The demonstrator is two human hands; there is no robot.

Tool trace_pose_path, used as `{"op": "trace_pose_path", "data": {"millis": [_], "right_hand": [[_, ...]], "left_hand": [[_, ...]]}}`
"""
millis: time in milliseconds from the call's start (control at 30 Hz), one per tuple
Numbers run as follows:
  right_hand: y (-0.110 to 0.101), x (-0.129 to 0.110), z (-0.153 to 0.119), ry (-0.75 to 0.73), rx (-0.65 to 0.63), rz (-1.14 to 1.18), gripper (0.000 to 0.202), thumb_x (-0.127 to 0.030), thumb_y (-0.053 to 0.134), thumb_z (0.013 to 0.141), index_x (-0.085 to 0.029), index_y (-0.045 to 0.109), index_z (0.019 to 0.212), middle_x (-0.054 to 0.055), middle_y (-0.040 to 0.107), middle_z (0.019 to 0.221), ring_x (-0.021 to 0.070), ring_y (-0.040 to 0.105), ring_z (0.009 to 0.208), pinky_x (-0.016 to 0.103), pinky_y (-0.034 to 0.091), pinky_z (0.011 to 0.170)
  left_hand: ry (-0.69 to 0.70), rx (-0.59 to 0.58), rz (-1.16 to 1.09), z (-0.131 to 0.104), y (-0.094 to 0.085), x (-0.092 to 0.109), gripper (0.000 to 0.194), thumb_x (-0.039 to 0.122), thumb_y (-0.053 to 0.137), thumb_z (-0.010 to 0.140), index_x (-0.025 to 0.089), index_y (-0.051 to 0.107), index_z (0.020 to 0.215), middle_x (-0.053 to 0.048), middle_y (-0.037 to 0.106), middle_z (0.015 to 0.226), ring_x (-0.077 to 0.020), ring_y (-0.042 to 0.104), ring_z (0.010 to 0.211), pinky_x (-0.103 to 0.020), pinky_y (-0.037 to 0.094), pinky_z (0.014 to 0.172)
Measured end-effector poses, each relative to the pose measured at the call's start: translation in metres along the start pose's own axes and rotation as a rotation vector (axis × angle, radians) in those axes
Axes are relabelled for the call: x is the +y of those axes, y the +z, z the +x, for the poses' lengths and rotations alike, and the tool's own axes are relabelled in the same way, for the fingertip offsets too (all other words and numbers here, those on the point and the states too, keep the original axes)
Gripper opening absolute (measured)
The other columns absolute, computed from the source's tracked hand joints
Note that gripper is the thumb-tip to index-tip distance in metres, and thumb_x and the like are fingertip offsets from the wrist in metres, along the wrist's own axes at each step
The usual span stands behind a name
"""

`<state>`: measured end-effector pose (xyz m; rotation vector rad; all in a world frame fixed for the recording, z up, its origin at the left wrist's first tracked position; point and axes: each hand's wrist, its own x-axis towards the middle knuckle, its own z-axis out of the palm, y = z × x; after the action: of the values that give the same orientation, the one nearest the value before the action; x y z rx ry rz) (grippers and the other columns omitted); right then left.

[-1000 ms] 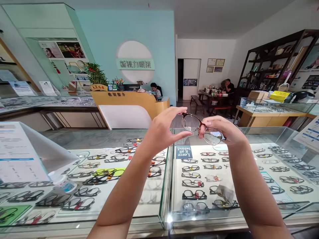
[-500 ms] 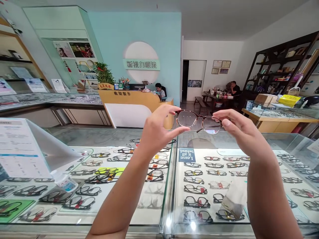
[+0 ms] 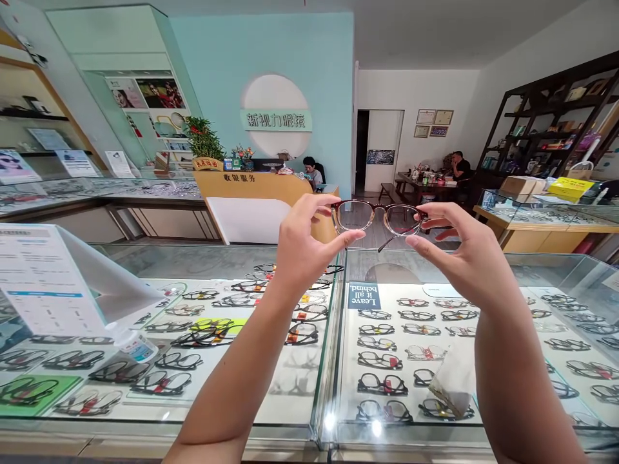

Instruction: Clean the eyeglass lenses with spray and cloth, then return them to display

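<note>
Up in front of me, above the glass counter, I hold a pair of eyeglasses (image 3: 380, 207) with a dark brown upper rim and clear lower rims. My left hand (image 3: 309, 235) pinches the frame's left end between thumb and fingers. At the opposite end, my right hand (image 3: 459, 248) grips the frame the same way, its thumb below the lens. One thin temple arm hangs below the lenses. Under my arms, rows of eyeglass frames (image 3: 382, 383) lie inside the glass display case (image 3: 333, 361).
A white bottle (image 3: 135, 345) and a folded paper sign (image 3: 43, 277) stand on the counter at left. A crumpled clear packet (image 3: 454, 383) lies near my right forearm. Beyond are a reception desk (image 3: 246, 187) with a seated person (image 3: 312, 173), and another person (image 3: 460, 166) by a table.
The eyeglasses have turned to face more squarely ahead and moved slightly left and up. My right hand has shifted its thumb lower along the frame. The view has tilted slightly.
</note>
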<state>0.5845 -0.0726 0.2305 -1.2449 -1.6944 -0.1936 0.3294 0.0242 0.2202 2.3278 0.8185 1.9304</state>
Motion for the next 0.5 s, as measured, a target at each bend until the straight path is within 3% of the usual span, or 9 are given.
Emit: {"op": "trace_pose_path", "data": {"millis": [500], "right_hand": [[0.005, 0.001, 0.0, 0.069, 0.023, 0.107, 0.045, -0.059, 0.076, 0.097, -0.026, 0.068, 0.127, 0.01, 0.078, 0.119, 0.0301, 0.075, 0.107, 0.044, 0.059, 0.083]], "left_hand": [[-0.231, -0.009, -0.244, -0.005, 0.022, -0.014, 0.063, 0.06, 0.091, 0.081, 0.027, 0.07, 0.13, -0.01, 0.076, 0.125, -0.0235, 0.073, 0.109, -0.04, 0.06, 0.093]]}}
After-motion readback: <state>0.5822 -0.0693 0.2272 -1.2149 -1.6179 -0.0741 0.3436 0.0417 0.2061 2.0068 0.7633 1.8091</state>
